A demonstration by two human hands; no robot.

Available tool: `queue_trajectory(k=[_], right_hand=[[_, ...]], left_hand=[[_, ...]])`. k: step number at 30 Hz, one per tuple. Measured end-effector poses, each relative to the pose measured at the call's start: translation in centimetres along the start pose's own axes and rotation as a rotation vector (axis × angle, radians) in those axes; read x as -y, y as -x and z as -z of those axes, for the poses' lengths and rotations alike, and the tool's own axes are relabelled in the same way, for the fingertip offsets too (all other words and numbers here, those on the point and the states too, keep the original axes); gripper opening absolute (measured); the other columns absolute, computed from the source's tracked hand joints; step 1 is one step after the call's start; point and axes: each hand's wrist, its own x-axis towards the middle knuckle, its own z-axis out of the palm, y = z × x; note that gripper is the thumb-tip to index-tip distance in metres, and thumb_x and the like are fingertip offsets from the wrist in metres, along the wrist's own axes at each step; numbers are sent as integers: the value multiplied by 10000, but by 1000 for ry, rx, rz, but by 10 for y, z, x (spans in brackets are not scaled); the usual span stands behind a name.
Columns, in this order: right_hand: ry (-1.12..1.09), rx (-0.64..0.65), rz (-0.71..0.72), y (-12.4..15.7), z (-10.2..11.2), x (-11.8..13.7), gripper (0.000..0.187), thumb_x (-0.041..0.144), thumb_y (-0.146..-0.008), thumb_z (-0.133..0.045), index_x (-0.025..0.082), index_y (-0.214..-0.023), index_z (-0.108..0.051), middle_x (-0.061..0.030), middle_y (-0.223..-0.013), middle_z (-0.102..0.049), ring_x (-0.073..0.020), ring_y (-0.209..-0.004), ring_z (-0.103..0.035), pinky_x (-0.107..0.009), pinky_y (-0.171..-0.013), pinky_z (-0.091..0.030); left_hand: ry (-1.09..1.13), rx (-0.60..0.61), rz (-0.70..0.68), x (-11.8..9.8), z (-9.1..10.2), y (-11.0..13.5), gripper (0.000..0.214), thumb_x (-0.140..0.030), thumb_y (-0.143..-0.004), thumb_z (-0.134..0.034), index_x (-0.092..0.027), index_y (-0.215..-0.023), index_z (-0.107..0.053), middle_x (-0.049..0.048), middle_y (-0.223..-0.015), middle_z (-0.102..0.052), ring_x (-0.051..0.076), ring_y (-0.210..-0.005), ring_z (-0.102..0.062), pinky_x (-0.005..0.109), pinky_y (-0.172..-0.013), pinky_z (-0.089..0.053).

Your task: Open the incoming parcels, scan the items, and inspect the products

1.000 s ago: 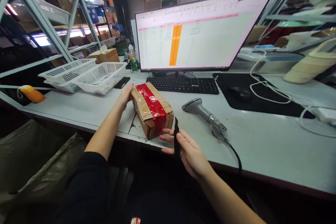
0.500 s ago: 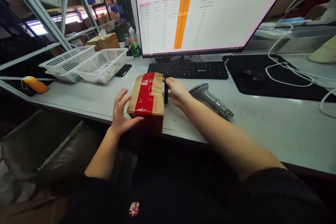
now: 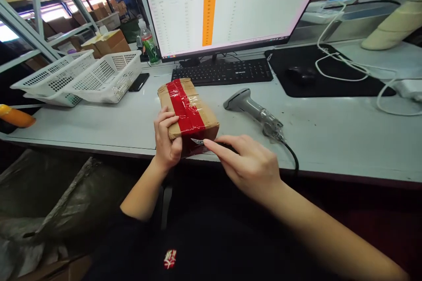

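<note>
A black keyboard (image 3: 224, 72) lay before a lit monitor (image 3: 253, 4); a phone (image 3: 139, 82) lay beside a white basket (image 3: 125, 80).

Knife handle (image 3: 227, 145) partly hidden

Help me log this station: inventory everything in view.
Flat table: 1, white, centre.
Taped cardboard box: 1, brown/red, table's front edge.
Pointed knife: 1, silver/black, by box's near face.
Plastic scanner: 1, grey, right of box.
Flat monitor: 1, black, back.
Wide keyboard: 1, black, below monitor.
Flat mat: 1, black, right of keyboard.
Rounded mouse: 1, black, on mat.
Perforated plastic baskets: several, white, left.
Flat phone: 1, black, beside baskets.
Plastic bottle: 1, green, left of monitor.
Cardboard cartons: several, brown, upper left.
Cables: uncounted, white, right.
Metal shelving: uncounted, grey, upper left.
Cylindrical object: 1, orange, far left.
Left hand: 1, bare, gripping box.
Right hand: 1, bare, holding knife.
</note>
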Motion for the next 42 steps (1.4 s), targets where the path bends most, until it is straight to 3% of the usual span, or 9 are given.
queue_trajectory(k=[9, 19, 28, 31, 37, 42], right_hand=[[68, -97, -13, -9, -19, 11, 352, 75, -977, -606, 271, -1187, -810, -29, -982, -786, -161, -786, -615, -295, -709, -474], [70, -177, -59, -2, -30, 13, 372, 54, -948, -642, 293, -1178, -811, -24, -970, -785, -156, -787, -625, -283, -713, -476], [108, -261, -275, 20, -26, -21, 353, 83, -957, -657, 298, -1195, -802, -51, -991, -770, -179, -819, -652, -301, -708, -490], [82, -264, -244, 24, -26, -24, 356, 62, -941, -670, 277, -1195, -796, -50, -985, -766, -173, -819, -654, -292, -709, -491], [-56, -246, -140, 23, -36, -8, 396, -9, -902, -664, 239, -1181, -796, -50, -993, -769, -162, -806, -635, -285, -729, -507], [-69, -240, -137, 17, -42, -1, 388, -8, -897, -669, 226, -1173, -811, -57, -993, -775, -177, -812, -634, -302, -726, -511]], left_hand=[[-69, -9, -30, 4, 1, -1, 332, -436, -1052, -410, -243, -1229, -615, 106, -1226, -606, 298, -1319, -576, 540, -1155, -479], [-69, -125, 38, -4, -14, 2, 470, -584, -1038, -327, -240, -1123, -636, 106, -1146, -592, 315, -1258, -576, 550, -1131, -481], [-47, -172, 20, -6, -23, -3, 484, -618, -1021, -371, -235, -1063, -664, 97, -1068, -593, 307, -1174, -580, 536, -1088, -490], [-12, -122, 13, -8, -19, -7, 403, -578, -1005, -469, -242, -1076, -679, 88, -1081, -613, 292, -1170, -591, 503, -1088, -493], [-41, 103, -61, -10, 0, -20, 400, -526, -988, -560, -244, -1228, -711, 76, -1231, -720, 272, -1183, -619, 457, -1101, -469], [-91, 76, -96, -10, 2, -22, 338, -465, -1009, -550, -240, -1173, -740, 63, -1212, -770, 260, -1177, -634, 442, -1074, -484]])
